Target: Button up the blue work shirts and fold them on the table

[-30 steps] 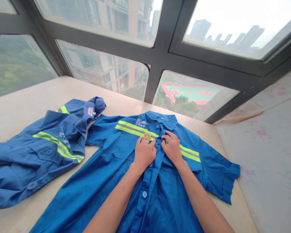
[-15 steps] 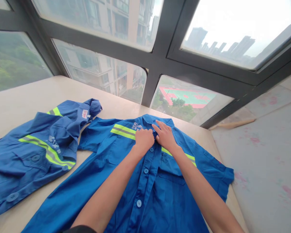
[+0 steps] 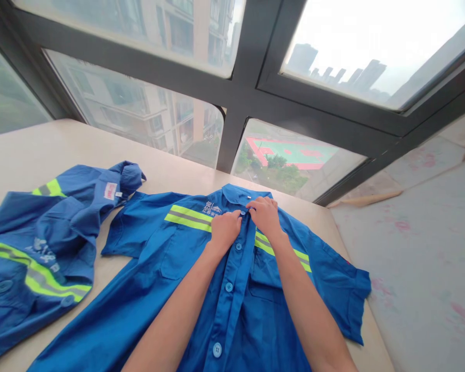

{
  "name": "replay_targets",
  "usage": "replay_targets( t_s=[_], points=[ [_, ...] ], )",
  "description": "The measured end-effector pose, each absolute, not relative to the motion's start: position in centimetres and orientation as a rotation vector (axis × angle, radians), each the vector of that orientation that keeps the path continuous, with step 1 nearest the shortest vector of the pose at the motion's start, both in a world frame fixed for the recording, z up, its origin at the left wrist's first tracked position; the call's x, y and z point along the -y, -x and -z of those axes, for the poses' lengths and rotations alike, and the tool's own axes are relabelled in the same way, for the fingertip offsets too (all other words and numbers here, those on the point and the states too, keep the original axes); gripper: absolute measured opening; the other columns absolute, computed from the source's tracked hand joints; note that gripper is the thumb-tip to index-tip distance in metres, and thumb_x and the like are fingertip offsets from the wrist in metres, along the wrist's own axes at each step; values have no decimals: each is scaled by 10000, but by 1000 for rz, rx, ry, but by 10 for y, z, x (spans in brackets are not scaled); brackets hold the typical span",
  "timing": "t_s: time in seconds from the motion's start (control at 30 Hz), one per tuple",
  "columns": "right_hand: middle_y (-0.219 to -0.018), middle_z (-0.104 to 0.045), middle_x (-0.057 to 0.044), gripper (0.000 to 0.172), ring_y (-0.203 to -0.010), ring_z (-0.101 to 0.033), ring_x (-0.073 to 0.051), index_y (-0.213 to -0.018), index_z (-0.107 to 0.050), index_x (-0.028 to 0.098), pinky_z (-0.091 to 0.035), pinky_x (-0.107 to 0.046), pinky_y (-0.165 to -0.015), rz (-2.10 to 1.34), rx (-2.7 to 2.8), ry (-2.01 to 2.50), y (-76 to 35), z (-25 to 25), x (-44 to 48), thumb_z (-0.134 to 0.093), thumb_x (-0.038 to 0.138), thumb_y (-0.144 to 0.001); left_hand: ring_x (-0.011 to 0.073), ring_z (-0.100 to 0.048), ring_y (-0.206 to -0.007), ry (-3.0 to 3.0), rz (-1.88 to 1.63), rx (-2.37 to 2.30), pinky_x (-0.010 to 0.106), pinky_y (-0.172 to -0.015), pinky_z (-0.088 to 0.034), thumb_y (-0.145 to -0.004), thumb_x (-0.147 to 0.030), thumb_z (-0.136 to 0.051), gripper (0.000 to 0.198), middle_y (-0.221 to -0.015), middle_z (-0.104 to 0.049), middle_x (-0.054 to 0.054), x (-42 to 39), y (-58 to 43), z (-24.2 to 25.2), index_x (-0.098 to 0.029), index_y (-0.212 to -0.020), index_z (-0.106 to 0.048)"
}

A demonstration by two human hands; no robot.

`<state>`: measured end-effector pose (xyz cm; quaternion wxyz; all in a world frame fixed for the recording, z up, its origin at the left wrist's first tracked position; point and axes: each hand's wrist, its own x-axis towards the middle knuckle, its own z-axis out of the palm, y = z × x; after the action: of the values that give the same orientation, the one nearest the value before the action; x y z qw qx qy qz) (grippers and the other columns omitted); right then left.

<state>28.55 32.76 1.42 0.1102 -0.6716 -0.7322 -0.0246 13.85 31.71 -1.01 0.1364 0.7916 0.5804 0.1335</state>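
A blue work shirt (image 3: 265, 323) lies face up and spread out, with short sleeves and yellow-green and grey reflective strips across the chest. Its button placket runs down the middle, several buttons showing. Just below the collar (image 3: 234, 195), my left hand (image 3: 225, 230) is closed on the placket's edge beside the top button (image 3: 243, 213). My right hand (image 3: 265, 214) pinches the cloth on the other side of that button, fingertips curled in. The fingertips of both hands are close together, and the cloth between them is partly hidden.
Left of it, a second blue work shirt (image 3: 73, 217) lies crumpled, with similar strips and a white collar label (image 3: 110, 191). Both are on a pale ledge (image 3: 81, 142). Dark window frames (image 3: 238, 103) rise behind, and a flower-patterned wall (image 3: 422, 248) stands to the right.
My right hand's fingers, stretched out before, have curled into a pinch by the top button. My left hand stays closed on the placket. The view has shifted slightly.
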Motion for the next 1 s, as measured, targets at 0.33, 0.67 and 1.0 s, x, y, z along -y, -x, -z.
replay_targets(
  t_s=[0.33,0.67,1.0],
  points=[
    [-1048,-698,-48,329,-1009,-629,-202,-1023,-686,222,-486,-325,-902,-254,2074,1504,-307,24,-324,-424,96,-871,254,-698,-883,-2359,-352,-1581,332,-741,-486,-990,-326,-373,356,-1014,-714,104,-329,-142,11,-276,-1187,-665],
    [-949,-683,-70,264,-933,-622,-225,-966,-708,218,-494,-350,-873,-192,2004,1521,-303,25,-322,-475,139,-872,226,-682,-895,-2354,-411,-1576,324,-765,-489,-986,-238,-361,423,-1127,-650,112,-330,-150,14,-291,-1362,-547],
    [-931,-697,-68,282,-897,-638,-215,-961,-745,234,-506,-346,-848,-200,1892,1502,-304,32,-322,-467,191,-934,195,-653,-936,-2286,-620,-1541,283,-780,-475,-979,-282,-451,267,-1093,-646,72,-334,-152,22,-229,-1113,-675]
  ],
)
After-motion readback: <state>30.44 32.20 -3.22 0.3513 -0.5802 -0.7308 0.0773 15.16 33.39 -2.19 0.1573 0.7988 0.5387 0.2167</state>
